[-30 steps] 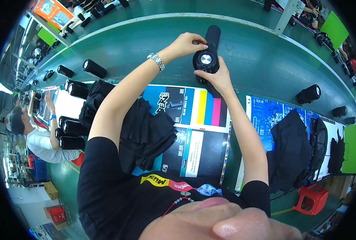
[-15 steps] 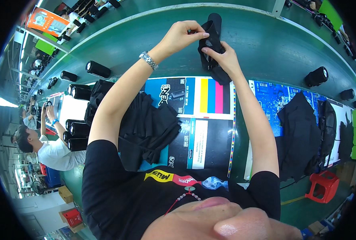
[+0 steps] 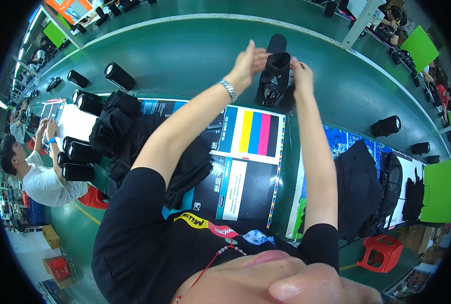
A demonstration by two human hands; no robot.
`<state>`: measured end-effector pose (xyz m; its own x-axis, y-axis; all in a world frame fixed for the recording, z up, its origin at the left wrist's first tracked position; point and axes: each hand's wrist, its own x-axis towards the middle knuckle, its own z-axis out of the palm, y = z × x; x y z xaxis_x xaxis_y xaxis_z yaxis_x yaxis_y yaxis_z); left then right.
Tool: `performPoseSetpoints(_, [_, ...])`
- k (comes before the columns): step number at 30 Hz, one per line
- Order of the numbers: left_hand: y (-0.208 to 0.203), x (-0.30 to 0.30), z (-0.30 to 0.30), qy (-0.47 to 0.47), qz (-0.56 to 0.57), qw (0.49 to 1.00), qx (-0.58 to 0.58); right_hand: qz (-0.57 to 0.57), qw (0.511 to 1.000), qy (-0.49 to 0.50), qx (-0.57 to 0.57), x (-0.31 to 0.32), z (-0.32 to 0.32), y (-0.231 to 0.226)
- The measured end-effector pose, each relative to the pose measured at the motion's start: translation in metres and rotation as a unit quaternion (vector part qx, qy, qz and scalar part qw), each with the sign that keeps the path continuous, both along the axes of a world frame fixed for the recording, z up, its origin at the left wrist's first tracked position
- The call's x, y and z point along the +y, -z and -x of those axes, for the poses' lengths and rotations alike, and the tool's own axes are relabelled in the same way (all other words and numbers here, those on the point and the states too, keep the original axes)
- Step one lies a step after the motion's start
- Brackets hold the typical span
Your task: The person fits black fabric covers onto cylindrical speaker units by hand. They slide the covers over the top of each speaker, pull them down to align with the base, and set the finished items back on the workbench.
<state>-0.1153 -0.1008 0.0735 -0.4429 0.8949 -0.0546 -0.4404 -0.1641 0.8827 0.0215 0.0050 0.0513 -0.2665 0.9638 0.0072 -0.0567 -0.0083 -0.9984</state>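
A black fabric sleeve (image 3: 280, 63) stands up from the green bench with its mouth spread wide. Within and below that mouth some mesh or parts show, too dark to make out. My left hand (image 3: 246, 62) is at the sleeve's left edge, fingers stretched out and apart, its fingertips partly behind the cloth. On the other side, my right hand (image 3: 301, 77) is closed with its fingertips on the sleeve's right edge. Just behind the sleeve is a dark cylinder (image 3: 277, 42), probably a speaker.
Black cloth pieces (image 3: 116, 124) are heaped at left, and more dark cloth (image 3: 358, 187) lies at right. Black cylindrical speakers (image 3: 119, 76) stand about the bench, others (image 3: 386, 126) at right. Printed sheets (image 3: 250, 175) cover the near bench. A person (image 3: 50, 175) works at left; a red stool (image 3: 381, 253) stands at right.
My left hand has gone from pinching the cloth to stretched-out fingers beside it. The sleeve's mouth has come wide open, and my right hand has moved up along its right edge.
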Motion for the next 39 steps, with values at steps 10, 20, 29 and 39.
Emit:
performPoseSetpoints(10, [0.038, 0.020, -0.060, -0.036, -0.121, 0.987, 0.102, 0.062, 0.981, -0.039, 0.179, -0.005, -0.004, 0.029])
performPoseSetpoints(20, [0.076, 0.028, -0.069, -0.122, -0.034, 0.986, 0.104, -0.111, 0.992, -0.056, 0.028, 0.019, -0.019, 0.089])
performPoseSetpoints(29, [0.023, -0.040, -0.038, -0.108, 0.015, 0.975, 0.196, 0.090, 0.952, 0.035, 0.291, 0.012, -0.127, -0.009])
performPoseSetpoints(39, [-0.049, -0.120, -0.063, 0.146, -0.073, 0.958, 0.236, 0.056, 0.937, -0.265, 0.221, -0.131, -0.045, -0.099])
